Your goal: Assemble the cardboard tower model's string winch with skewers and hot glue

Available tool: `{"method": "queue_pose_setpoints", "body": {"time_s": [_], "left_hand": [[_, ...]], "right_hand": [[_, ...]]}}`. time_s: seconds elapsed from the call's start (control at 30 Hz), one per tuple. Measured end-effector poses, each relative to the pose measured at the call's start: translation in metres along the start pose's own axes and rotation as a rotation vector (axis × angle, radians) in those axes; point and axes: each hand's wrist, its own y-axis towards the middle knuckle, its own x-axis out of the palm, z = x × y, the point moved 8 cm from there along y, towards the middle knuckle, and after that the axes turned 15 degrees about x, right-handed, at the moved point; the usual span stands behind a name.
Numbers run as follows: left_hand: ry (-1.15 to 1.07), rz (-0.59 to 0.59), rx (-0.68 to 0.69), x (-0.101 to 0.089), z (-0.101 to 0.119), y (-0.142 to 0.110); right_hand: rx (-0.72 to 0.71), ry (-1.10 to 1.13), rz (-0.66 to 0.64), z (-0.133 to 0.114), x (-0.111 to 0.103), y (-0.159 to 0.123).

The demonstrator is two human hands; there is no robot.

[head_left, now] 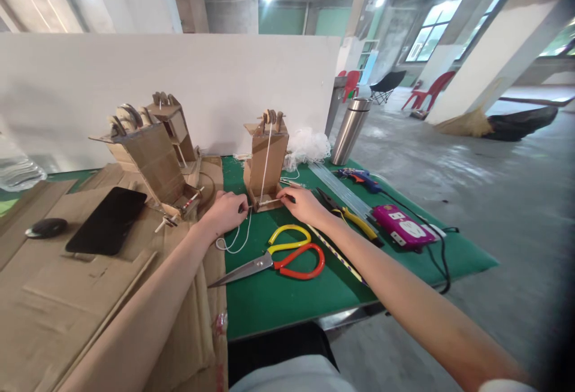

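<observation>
A cardboard pulley model (268,161) stands upright on the green table, with a white string (266,167) running from its top wheels down to a thin stick axle (269,201) near its base. My left hand (228,211) is closed at the left of the base, its fingertips pinched around the string's loose end, which loops onto the table below. On the other side my right hand (300,201) pinches the axle's right end. Yellow-and-red-handled scissors (269,259) lie in front of both hands. Pliers (354,218) and a patterned pencil-like stick (335,251) lie by my right forearm.
Two more cardboard models (150,161) stand at left on cardboard sheets (112,296), near a phone (106,219) and a mouse (46,228). At right are a steel flask (351,131), glue sticks (344,188), a glue gun (362,180) and a purple power strip (402,225).
</observation>
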Motion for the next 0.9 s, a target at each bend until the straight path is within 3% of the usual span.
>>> {"method": "queue_pose_setpoints", "body": {"time_s": [0.23,0.43,0.7,0.9], "left_hand": [[-0.238,0.090,-0.140,-0.002,-0.004,-0.005],[-0.353,0.145,-0.133,-0.001,-0.007,-0.004],[-0.014,0.072,0.085,-0.005,0.009,0.002],[0.094,0.036,0.092,-0.008,0.016,0.002]], "right_hand": [[0.011,0.014,0.010,0.002,0.000,0.001],[0.004,0.008,0.006,0.001,0.000,0.000],[-0.004,-0.002,-0.002,0.002,0.001,0.000],[-0.019,0.007,-0.009,0.000,0.002,0.001]]}}
